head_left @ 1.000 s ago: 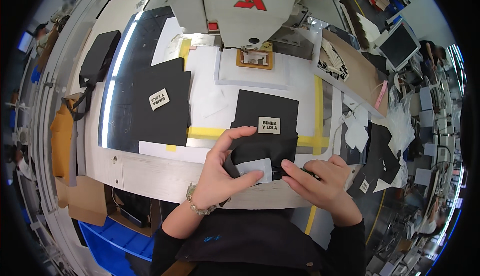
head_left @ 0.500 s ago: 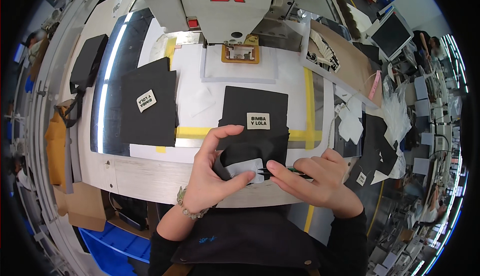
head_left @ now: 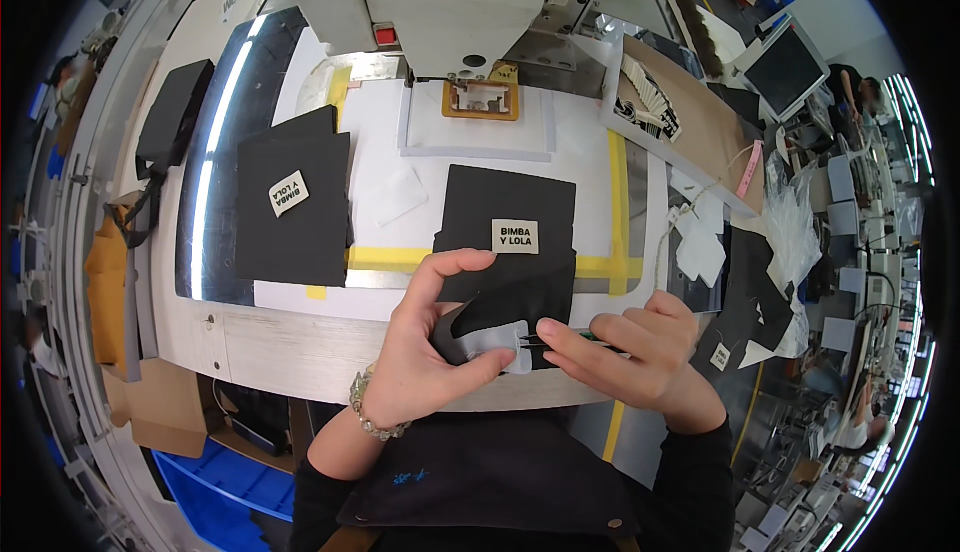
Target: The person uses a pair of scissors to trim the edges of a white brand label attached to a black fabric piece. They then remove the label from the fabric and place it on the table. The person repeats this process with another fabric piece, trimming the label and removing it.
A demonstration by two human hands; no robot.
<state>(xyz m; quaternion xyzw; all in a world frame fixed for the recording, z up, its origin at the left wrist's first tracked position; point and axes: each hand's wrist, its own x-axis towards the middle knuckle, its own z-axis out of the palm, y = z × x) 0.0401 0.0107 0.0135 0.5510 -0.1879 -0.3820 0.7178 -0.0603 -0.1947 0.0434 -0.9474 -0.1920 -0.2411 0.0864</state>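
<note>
Near the front edge, my left hand (head_left: 420,347) grips a folded piece of black fabric (head_left: 510,302), its thumb pressing on a pale grey backing piece (head_left: 482,342) on it. My right hand (head_left: 635,352) is closed on a slim pointed tool (head_left: 596,336) with a green handle, perhaps tweezers or snips, whose tip touches the backing's right side. The black piece carries a cream label (head_left: 515,237). A second black piece (head_left: 292,252) with a similar label lies left. Behind them stands a white sewing machine (head_left: 470,12) with an orange clamp frame (head_left: 480,117) beneath its head.
A tray (head_left: 705,167) of white labels sits back right, with black scraps (head_left: 750,292) and plastic beside it. A black box (head_left: 170,122) and mustard material (head_left: 108,282) lie left, a blue crate (head_left: 215,482) below. A monitor (head_left: 785,67) and co-workers (head_left: 865,427) are at the right.
The view has shifted, so the worktable appears further left. The backing piece has turned slightly and shows lower at its right end, with the tool's tip now visible against it.
</note>
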